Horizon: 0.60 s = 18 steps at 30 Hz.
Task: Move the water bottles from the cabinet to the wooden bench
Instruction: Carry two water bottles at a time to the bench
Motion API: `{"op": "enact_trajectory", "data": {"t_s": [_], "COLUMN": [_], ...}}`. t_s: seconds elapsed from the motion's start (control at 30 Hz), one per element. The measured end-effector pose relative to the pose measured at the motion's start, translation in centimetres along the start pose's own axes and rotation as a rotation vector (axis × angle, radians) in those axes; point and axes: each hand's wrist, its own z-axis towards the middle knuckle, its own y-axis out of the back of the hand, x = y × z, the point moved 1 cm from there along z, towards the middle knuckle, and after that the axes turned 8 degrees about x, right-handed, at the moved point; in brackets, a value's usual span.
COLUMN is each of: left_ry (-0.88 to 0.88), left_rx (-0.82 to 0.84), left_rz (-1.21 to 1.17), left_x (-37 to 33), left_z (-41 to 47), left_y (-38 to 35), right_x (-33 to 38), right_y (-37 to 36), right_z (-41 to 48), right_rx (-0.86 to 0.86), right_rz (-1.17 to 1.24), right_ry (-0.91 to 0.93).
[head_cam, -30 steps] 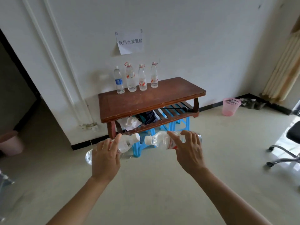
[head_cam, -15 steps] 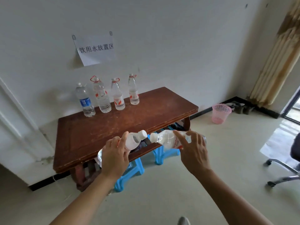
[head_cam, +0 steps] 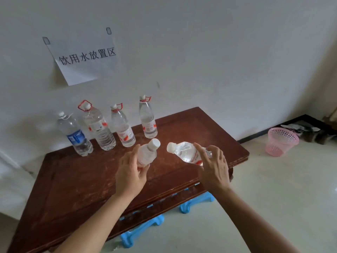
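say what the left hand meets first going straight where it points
Likely the rightmost standing bottle on the wooden bench, touched first by the held bottle in the left hand; depth unclear.

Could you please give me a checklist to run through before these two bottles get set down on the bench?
1. Left hand grips the left bottle: ok, fingers curled round its body.
2. Right hand holds the right bottle: ok, fingers around it.
3. Caps on both: ok, white caps in place.
4. Held bottles upright: not ok, both are tilted with caps toward each other.
5. Bare space on the wooden bench in front of the four standing bottles: ok.
6. Bench steady: cannot tell.
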Motion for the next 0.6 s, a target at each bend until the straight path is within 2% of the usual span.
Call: {"op": "enact_trajectory", "data": {"t_s": [0.1,0.27,0.43,0.6], "left_ry": [0.033,0.061,0.031,0.141], "left_rx": [-0.019,0.049,0.082,0.094], "left_rz": [-0.104,-0.255,-0.333,-0.407], "left_x": [2.8,7.0,8.6,9.5], "left_z": [5.3,13.7,22.0,28.7], "left_y": [-3.7,-10.2,-14.7,-19.8], "right_x": [-1.6,-4.4,-6.3,-9.1], "right_y": [-3.2,-8.3,-11.4,-14.4], "right_z": [5.3,13.0,21.5,28.4], "right_rx": [0.028,0.103,0.144,0.177], "right_rz": [0.041,0.069,0.138,0.296], "right_ry": [-0.016,-0.152,-0.223,-0.331]}}
